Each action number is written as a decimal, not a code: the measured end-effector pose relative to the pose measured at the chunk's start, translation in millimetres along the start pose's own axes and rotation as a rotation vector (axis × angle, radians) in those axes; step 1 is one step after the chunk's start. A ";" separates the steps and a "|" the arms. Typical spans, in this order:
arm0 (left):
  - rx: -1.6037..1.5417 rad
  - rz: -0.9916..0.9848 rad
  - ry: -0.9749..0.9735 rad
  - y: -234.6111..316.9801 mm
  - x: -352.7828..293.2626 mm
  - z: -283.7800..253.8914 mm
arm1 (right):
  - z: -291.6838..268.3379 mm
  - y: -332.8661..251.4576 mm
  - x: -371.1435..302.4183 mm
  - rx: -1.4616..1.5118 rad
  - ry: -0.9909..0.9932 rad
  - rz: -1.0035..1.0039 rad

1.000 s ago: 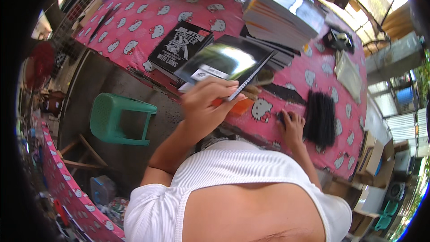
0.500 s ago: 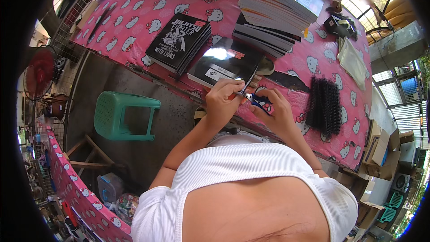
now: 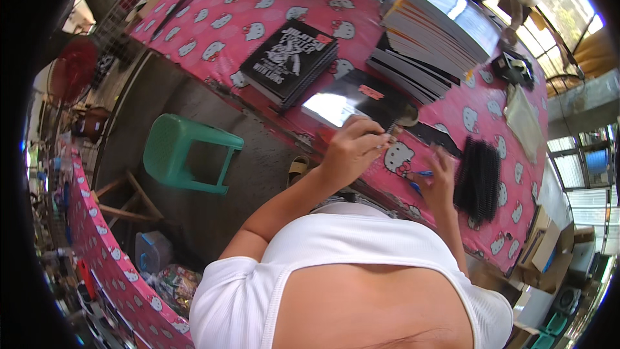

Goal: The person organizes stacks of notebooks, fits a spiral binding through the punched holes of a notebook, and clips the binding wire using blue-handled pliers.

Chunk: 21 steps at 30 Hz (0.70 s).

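Observation:
A black-covered notebook (image 3: 361,94) with a dark spiral spine lies near the front edge of the table. My left hand (image 3: 354,152) is closed at its near corner, fingers bent and pinched around the end of the spiral binding. Farther right, my right hand (image 3: 440,178) has its fingers raised and spread, slightly blurred. Blue-handled pliers (image 3: 423,174) are against its thumb, partly hidden, with the handles apart. Beside that hand lies a bundle of black spiral coils (image 3: 478,181). Bound black notebooks (image 3: 289,61) are stacked to the left.
Tall stacks of white-paged books (image 3: 439,26) stand at the back right. Clear plastic sheets (image 3: 522,123) lie at the right edge of the pink patterned table (image 3: 219,22). A green stool (image 3: 187,148) is on the floor at left, and cardboard boxes (image 3: 542,245) sit at right.
My right hand has drawn away from the notebook's spiral to the right, and its fingers have opened from around the pliers. My left hand stays at the notebook's corner. The whole view has shifted.

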<state>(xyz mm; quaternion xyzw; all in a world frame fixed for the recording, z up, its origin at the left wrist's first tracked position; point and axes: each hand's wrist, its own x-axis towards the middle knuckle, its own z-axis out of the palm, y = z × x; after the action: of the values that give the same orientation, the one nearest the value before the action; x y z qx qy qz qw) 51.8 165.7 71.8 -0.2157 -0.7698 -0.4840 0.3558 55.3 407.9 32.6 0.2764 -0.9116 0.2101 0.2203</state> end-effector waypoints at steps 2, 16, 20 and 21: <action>-0.022 -0.020 -0.060 1.3 0.4 -5.0 | -6.5 -47.7 72.5 0.120 0.045 -0.122; -0.147 -0.566 0.985 -269.1 -14.7 -165.1 | 191.7 -55.4 283.9 0.599 -0.141 0.056; -0.157 -0.683 0.675 -266.5 -1.6 -152.3 | 233.8 -30.9 261.7 0.814 -0.009 0.118; -0.009 -0.764 0.754 -242.0 13.7 -150.2 | 235.9 -33.8 260.7 1.025 -0.104 0.293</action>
<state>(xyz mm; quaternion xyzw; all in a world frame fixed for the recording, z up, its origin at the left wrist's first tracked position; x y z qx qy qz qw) -69.9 -75.6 -19.3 0.2670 -0.6101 -0.6263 0.4052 -187.5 155.9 -15.7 0.2285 -0.7307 0.6430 -0.0198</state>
